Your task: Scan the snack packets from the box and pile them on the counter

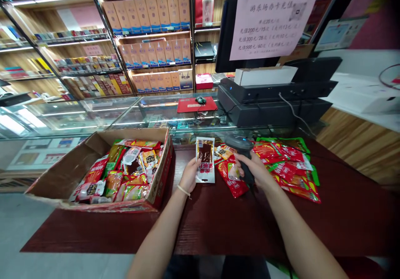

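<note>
My left hand (190,174) grips a white snack packet (205,160) with a dark window, held upright over the dark red table (218,225). My right hand (254,170) is wrapped round the handle of a black barcode scanner (240,145), whose head points toward the packet. Just below the scanner lie red snack packets (230,178) on the table. A thin band circles my left wrist.
An open cardboard box (62,173) full of snack packets sits at the left. A spread of red and green packets (289,166) lies at the right. Behind stand a glass counter (131,116), a register with monitor (271,95), a paper sign (271,21) and shelves of boxed goods.
</note>
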Demonstrator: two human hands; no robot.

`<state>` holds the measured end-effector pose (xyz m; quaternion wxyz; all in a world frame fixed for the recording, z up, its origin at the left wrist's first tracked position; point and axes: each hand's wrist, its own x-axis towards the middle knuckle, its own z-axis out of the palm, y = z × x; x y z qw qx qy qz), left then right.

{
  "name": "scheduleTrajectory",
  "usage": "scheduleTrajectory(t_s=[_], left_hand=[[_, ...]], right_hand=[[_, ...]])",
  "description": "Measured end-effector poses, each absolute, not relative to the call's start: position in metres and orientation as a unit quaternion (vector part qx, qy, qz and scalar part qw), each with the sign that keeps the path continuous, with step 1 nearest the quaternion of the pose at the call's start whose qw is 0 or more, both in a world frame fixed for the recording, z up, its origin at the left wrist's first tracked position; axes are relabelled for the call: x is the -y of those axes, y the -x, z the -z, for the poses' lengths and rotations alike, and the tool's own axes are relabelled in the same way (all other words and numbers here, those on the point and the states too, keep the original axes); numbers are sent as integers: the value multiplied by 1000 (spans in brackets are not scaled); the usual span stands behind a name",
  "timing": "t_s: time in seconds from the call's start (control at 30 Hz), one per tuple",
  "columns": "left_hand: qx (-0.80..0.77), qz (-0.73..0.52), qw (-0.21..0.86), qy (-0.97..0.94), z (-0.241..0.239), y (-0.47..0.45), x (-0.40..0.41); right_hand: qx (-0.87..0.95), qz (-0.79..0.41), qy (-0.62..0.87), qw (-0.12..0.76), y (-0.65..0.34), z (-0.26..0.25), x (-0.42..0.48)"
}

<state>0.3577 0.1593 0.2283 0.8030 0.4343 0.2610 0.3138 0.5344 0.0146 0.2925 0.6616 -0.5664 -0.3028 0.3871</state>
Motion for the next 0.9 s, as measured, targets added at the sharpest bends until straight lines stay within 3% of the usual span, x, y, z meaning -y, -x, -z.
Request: scheduleTrajectory(t_s=[0.27,0.63,0.9], left_hand=[[-345,-381,532,-673,-217,-355,-177],[-342,-358,512,-702,-224,-353,-172],[-307,-369,517,-709,-225,-355,-173]], right_hand=[[375,-355,640,569,-537,-293,-11],[397,-367,671,508,-535,-306,-6],[301,-323,632,637,-560,-313,6]])
